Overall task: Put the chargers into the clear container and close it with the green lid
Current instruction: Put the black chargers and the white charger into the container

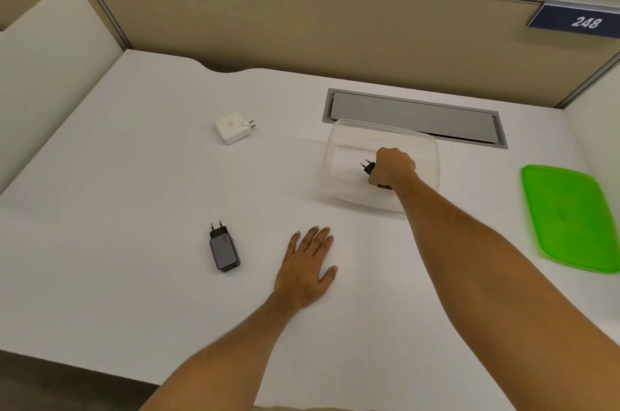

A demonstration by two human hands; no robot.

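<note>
Counting stock on the tabletop (134, 175), three chargers in all, none yet resting loose in the box.

Item one: small black charger (369, 169), gripped in the right hand (394, 167). The fingers are curled tight round its body, with only the plug pins poking out past the knuckles. The hand is down inside the clear container (382, 165); whether the charger touches the floor of it, I cannot tell.

Item two: dark grey charger (224, 249), lying flat just beside the left hand (307, 268), outward of its little finger. That hand lies palm down, fingers (315, 239) spread and straight, holding nothing.

Item three: white charger (233, 127), well beyond the left fingertips, across the tabletop from the container.

Item four: green lid (570, 217), off to the far side of the right forearm, apart from the container, not fitted.

Progress, as judged: first charger nearly deposited, two left to collect, lid still to go on.
</note>
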